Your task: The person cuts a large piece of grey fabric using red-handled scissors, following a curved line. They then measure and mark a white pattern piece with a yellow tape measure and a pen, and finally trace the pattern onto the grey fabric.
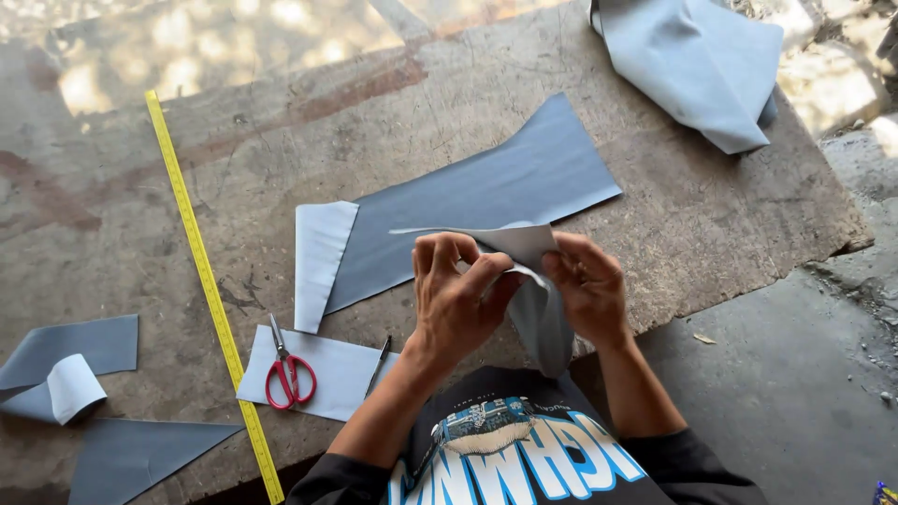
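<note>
The person's left hand [456, 295] and right hand [589, 285] are raised close together above the near edge of a worn board [393, 112], both pinched on one small grey piece [538, 281] of sheet material. The left fingers curl over its top edge while the thumb presses from the side; the right fingers grip its other edge. The piece is bent into a fold between them, its pale underside showing at the top and a darker flap hanging down below the right hand, toward the person's dark printed shirt [510, 449].

Just beyond the hands lies a long grey strip [496, 192], flat on the board and running diagonally away to the right. A pale rectangle [318, 257] lies against its near-left end, left of the left hand. Below the left forearm is another pale sheet [341, 374] with red-handled scissors [288, 369] resting on it, and a dark pen [379, 360] lies at its right edge, just beside the forearm. Farther left, a yellow tape measure [210, 290] stretches straight across the board. Well left of that lie grey offcuts [84, 351], one curled over, and a grey triangle [131, 454]. Far beyond the right hand, a folded pale cloth [702, 61] rests at the board's corner.
</note>
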